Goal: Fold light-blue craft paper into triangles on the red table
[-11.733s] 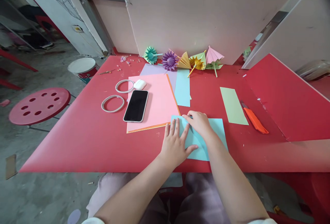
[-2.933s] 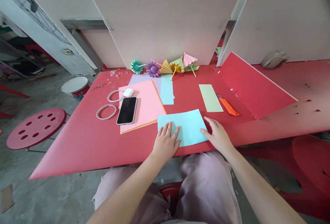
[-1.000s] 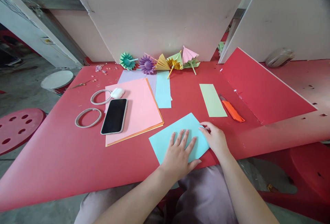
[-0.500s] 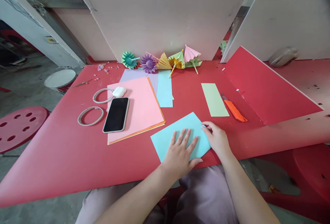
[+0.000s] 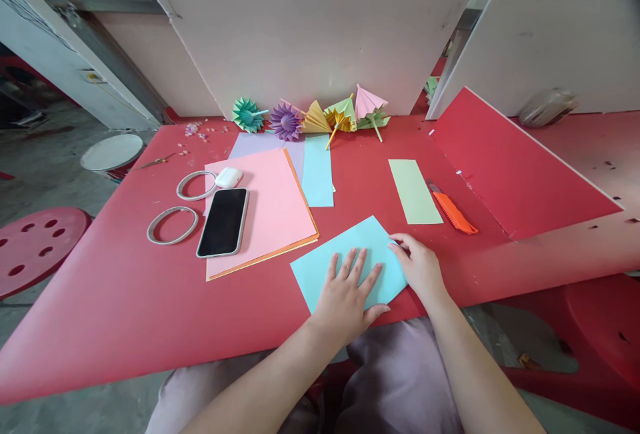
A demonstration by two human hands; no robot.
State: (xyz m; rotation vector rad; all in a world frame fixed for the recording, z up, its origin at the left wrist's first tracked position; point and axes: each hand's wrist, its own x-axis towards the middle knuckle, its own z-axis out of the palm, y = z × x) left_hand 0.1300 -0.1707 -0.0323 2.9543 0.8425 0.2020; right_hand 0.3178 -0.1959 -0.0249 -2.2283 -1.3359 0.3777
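Note:
A light blue sheet of paper [image 5: 373, 237] lies slanted near the front edge of the red table. My left hand [image 5: 343, 297] rests flat on it with the fingers spread. At the sheet's right edge, my right hand [image 5: 419, 266] has its thumb and index finger closed on the paper; the other fingers are curled under. Beyond that hand are a pale green paper strip [image 5: 416, 191] and an orange box cutter [image 5: 454, 213] with its blade end pointing away from me.
Left stand a phone [image 5: 223, 223], a white earbud case [image 5: 229, 177] and pink paper [image 5: 280, 221] over orange sheets. Two tape-like rings, one the near ring [image 5: 173, 242], lie beside them. Folded paper umbrellas [image 5: 370, 102] line the wall. A red board [image 5: 520, 167] leans at right.
The whole view has shifted very slightly. Both hands and the light blue paper keep the same places relative to each other.

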